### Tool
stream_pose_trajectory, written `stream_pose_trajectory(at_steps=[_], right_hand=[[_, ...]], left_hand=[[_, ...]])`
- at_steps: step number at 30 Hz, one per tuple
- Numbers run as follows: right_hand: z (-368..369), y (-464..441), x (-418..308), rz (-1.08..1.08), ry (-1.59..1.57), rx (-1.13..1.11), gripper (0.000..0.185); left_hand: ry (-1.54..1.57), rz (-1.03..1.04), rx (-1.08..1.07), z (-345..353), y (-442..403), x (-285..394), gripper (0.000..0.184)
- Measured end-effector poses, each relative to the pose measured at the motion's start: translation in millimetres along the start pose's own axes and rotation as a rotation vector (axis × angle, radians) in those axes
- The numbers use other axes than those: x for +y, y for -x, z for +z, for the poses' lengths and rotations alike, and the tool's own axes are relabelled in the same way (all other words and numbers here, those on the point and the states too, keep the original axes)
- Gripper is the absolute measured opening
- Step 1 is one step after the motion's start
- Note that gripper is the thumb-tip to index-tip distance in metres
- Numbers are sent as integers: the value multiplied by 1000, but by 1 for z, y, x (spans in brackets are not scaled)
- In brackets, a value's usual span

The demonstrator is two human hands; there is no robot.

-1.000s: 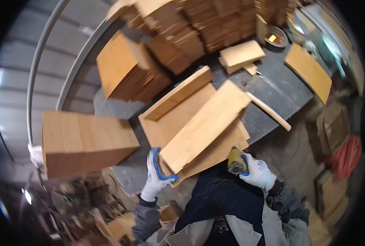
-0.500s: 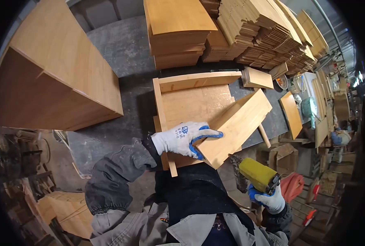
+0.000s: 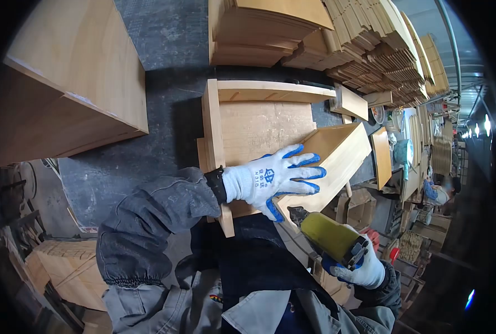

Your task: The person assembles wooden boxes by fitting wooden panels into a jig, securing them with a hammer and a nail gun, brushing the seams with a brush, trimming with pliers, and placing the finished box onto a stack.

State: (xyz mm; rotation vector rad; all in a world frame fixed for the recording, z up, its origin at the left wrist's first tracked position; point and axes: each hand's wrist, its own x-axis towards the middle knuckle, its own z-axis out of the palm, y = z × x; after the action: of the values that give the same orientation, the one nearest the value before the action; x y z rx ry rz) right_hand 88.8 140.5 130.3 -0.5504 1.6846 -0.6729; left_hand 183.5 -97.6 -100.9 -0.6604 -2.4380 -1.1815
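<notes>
My left hand (image 3: 278, 179), in a white glove with blue coating, lies with fingers spread over the near end of a pale wooden board (image 3: 342, 164). This board sits at a slant across the right part of a partly framed wooden drawer (image 3: 213, 125). The drawer's flat bottom panel (image 3: 264, 119) shows between its back and left sides. Gripped in my gloved right hand (image 3: 366, 271) is a yellow-green nail gun (image 3: 332, 236). Its dark nose is at the board's near lower corner; I cannot tell whether they touch. My right fingers are partly hidden behind the tool.
A large wooden cabinet box (image 3: 86, 72) stands at the left of the dark workbench (image 3: 114, 189). Stacked panels (image 3: 253, 42) and piles of slats (image 3: 381, 53) line the far side. Small wooden blocks (image 3: 350, 103) and an orange-toned panel (image 3: 381, 156) lie to the right.
My left hand has let go of the board's end and spread flat over it. The nail gun has moved left and up to the board's near corner. The view has shifted.
</notes>
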Motion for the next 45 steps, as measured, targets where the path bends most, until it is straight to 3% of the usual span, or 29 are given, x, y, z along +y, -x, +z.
stream_pose_trajectory(at_steps=[5, 18, 25, 29, 33, 45], right_hand=[[1, -11, -8, 11, 156, -37, 70], [-1, -19, -11, -34, 210, -61, 69], [-5, -14, -9, -75, 297, -91, 61], [-3, -6, -17, 96, 250, -70, 59], [-7, -4, -3, -52, 336, -90, 63], [-8, 16, 11, 26, 249, -56, 61]], left_hand=[[50, 17, 22, 10, 4, -2, 98], [81, 10, 21, 10, 3, -4, 100], [103, 36, 34, 10, 3, -4, 103], [117, 58, 75, 12, 3, -5, 101], [109, 31, 37, 9, 4, -4, 97], [132, 30, 54, 11, 4, -5, 97]])
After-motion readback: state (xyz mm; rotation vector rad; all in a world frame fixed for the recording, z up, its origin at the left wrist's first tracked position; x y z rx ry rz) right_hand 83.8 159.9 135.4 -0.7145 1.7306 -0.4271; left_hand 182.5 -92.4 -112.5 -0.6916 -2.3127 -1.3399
